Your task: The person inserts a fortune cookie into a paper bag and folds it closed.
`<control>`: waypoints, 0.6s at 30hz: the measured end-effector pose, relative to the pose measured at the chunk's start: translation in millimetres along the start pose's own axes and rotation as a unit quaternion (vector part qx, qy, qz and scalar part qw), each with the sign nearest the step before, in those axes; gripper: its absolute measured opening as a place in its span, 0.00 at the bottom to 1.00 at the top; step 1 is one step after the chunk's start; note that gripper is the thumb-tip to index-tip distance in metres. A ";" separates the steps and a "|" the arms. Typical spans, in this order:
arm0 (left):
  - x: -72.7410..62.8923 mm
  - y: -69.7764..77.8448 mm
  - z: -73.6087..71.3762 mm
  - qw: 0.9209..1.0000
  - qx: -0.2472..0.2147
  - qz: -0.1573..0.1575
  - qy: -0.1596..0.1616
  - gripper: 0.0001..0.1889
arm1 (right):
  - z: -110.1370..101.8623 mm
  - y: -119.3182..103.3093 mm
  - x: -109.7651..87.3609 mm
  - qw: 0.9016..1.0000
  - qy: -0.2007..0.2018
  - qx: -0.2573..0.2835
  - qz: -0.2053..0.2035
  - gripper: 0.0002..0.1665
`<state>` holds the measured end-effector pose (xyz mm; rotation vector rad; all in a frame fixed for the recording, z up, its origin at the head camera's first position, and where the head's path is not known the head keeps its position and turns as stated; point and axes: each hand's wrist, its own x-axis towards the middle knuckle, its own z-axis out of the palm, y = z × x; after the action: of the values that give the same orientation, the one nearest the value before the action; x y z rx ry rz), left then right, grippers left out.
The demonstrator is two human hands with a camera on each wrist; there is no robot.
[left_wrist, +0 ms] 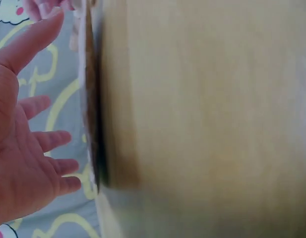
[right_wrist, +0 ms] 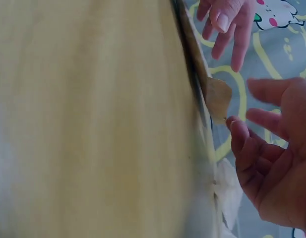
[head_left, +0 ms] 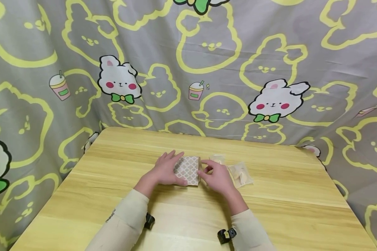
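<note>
A flat cardboard box [head_left: 187, 169] with a pale lattice pattern lies on the table in the head view. My left hand [head_left: 166, 169] spans its left end, thumb along the near side and the other fingers spread toward the far side. The left wrist view shows those fingers extended. At the box's right end, a brown cardboard flap [right_wrist: 217, 99] stands out. My right hand [head_left: 218, 176] is beside that end, thumb and index finger apart, other fingers bent. In the right wrist view, a fingertip meets the flap's corner or comes very close. The box's inside is hidden.
Two clear packets with pale contents lie right of the box: one packet [head_left: 241, 174] beside my right hand, another packet [head_left: 218, 158] just beyond it. The wooden table [head_left: 289, 195] ends at the back against a patterned curtain [head_left: 163, 42].
</note>
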<state>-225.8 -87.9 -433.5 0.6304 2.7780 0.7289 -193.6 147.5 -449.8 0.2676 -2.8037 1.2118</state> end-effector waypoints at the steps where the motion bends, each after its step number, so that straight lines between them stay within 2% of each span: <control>1: 0.5 -0.7 0.9 1.000 -0.006 0.001 -0.003 0.61 | 2.0 0.6 0.5 1.000 -0.005 -0.007 0.001 0.22; 4: 1.2 -2.3 2.6 1.000 -0.019 0.002 -0.007 0.61 | 5.6 1.4 2.1 0.999 -0.017 -0.027 0.005 0.18; 10: 1.8 -4.4 3.4 0.999 -0.033 -0.004 -0.020 0.59 | 8.3 1.7 3.7 0.998 -0.027 -0.059 0.018 0.15; 18: 3.6 -8.0 4.6 0.999 -0.021 -0.009 -0.025 0.58 | 18.2 2.6 6.2 0.998 -0.022 -0.051 0.001 0.11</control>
<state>-230.5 -90.6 -441.8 0.6070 2.7124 0.7550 -200.2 135.2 -463.3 0.2897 -2.8921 1.0731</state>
